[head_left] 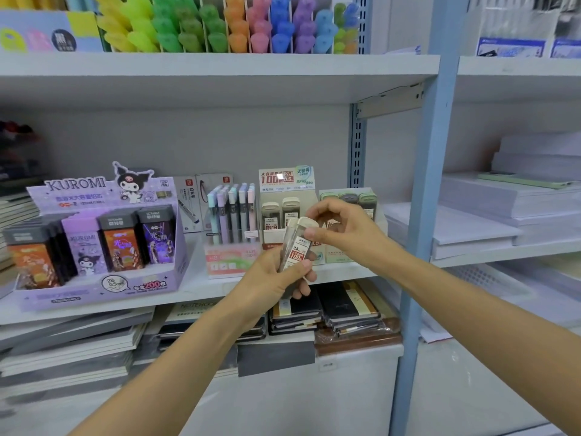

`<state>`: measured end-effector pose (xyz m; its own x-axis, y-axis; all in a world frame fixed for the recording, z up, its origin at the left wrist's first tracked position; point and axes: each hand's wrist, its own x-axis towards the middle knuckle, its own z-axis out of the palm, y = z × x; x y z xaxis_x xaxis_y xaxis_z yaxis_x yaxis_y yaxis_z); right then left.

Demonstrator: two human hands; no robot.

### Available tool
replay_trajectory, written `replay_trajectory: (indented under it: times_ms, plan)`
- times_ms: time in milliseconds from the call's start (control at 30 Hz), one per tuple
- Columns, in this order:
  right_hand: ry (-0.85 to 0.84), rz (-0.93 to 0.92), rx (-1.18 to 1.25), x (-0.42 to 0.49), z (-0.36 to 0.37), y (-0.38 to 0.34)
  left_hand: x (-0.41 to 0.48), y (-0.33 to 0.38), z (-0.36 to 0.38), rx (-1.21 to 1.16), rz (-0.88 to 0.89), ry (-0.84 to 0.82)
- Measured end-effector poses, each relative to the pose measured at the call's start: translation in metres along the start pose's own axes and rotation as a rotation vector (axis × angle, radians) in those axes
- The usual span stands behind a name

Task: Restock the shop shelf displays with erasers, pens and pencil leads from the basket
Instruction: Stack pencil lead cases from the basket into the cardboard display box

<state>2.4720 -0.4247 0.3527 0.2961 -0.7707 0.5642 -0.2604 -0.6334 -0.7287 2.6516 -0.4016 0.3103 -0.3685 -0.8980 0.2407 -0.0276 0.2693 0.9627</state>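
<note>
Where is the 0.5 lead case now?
Head view, centre: the lead case is held between the left hand and right hand, just in front of the beige lead display on the middle shelf.

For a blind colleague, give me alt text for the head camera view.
The left hand grips a pencil lead case and the right hand pinches its cap, in front of a beige lead display on the shelf.

White shelving (220, 69), pale-blue upright (435, 158), grey back panel (220, 136); even light.
</note>
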Motion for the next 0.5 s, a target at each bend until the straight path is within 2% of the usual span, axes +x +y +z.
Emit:
replay_trajectory:
  times_ms: [167,233,300,400,433,500]
  plan:
    - [-0.165,-0.003,0.069,-0.004,0.001,-0.006,-0.005,0.004,-0.001,0.032,-0.005,-0.052]
    - [-0.187,-0.013,-0.022,-0.003,-0.001,-0.010,-0.006,0.006,-0.002,0.106,-0.017,-0.032]
    - [-0.140,-0.034,-0.101,0.001,-0.008,-0.015,-0.005,0.006,-0.004,0.401,0.090,0.091]
    - [0.084,-0.055,-0.177,0.012,-0.025,-0.024,-0.004,0.004,-0.014,0.931,0.501,0.441]
    - [0.179,-0.067,-0.218,0.018,-0.032,-0.026,-0.004,0.004,-0.018,1.054,0.603,0.493]
    - [0.328,-0.111,-0.325,0.028,-0.043,-0.028,-0.002,-0.001,-0.023,1.281,0.647,0.489]
